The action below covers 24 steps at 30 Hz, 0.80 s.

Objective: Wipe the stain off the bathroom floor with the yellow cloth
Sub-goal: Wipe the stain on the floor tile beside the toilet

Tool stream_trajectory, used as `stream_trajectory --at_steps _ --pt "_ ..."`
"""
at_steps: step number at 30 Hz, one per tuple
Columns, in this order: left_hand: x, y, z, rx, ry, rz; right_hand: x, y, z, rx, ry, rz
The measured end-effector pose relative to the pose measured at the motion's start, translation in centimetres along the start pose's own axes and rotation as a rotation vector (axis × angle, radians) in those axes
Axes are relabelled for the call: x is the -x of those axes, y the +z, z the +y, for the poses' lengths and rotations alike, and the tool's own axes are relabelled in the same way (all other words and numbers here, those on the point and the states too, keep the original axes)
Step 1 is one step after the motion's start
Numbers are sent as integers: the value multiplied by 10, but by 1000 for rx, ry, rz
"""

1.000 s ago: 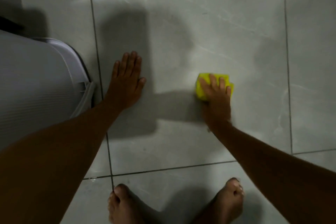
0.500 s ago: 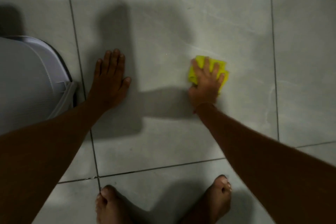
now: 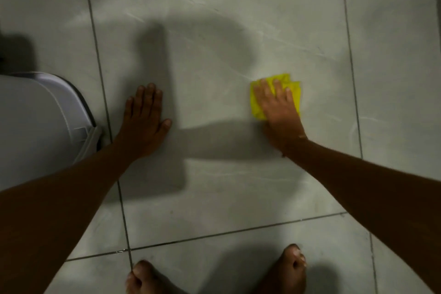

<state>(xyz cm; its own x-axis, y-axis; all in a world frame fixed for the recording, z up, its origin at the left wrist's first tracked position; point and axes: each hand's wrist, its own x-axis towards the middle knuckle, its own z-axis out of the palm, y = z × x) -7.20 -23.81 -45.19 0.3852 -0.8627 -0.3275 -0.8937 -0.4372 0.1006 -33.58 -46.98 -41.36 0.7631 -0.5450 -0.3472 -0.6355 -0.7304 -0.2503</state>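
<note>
A folded yellow cloth (image 3: 294, 88) lies on the grey tiled floor (image 3: 214, 55), right of the middle. My right hand (image 3: 278, 112) presses flat on top of it with fingers spread, covering most of it. My left hand (image 3: 143, 117) rests palm down on the same tile, fingers together, holding nothing. I cannot make out a stain; the tile shows only pale veining and dark shadows of my arms.
A white toilet (image 3: 40, 122) stands at the left edge, close to my left forearm. My two bare feet (image 3: 148, 279) are planted on the tile at the bottom. Dark grout lines (image 3: 350, 74) divide the large tiles.
My right hand has shifted the cloth a little up and to the right across the tile. The left hand stays planted; the camera view has drifted.
</note>
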Motion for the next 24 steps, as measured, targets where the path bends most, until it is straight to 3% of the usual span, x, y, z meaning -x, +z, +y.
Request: stream_trajectory --at_steps 2,3,6,7,8,9,12,13,15,18,19,20,22,23,24 --pt "0 -3 1 7 -13 -20 19 -5 28 91 -227 -112" --pt "0 -4 1 3 -17 -25 17 -8 46 59 -171 -83" --pt "-1 -6 3 -2 -14 -22 -32 -22 57 -117 402 115" --pt "-1 -6 3 -3 -11 -17 -48 -23 42 -132 554 146" --pt "0 -5 3 -4 -6 -13 -57 -21 23 -123 591 153" --pt "1 -5 2 -3 -2 -10 -57 -15 5 -110 488 158" --pt "1 -6 3 13 -2 -13 -15 2 -12 28 -144 21" --pt "0 -7 3 19 -6 -15 -6 0 -2 64 -210 -28" --pt "1 -8 4 22 -14 -16 -20 -5 13 15 -21 42" --pt "1 -7 4 12 -7 -4 -84 -17 -16 -173 611 202" --pt "1 -7 3 12 -3 -2 -97 -19 -34 -161 631 211" --pt "1 -8 3 11 0 2 -103 -15 -47 -109 488 220" --pt "3 -12 0 11 -11 8 -99 -10 -58 28 -29 140" --pt "3 -13 2 13 -10 4 -94 -13 -48 66 -191 97" --pt "2 -14 4 17 -8 -4 -95 -19 -34 71 -224 79"
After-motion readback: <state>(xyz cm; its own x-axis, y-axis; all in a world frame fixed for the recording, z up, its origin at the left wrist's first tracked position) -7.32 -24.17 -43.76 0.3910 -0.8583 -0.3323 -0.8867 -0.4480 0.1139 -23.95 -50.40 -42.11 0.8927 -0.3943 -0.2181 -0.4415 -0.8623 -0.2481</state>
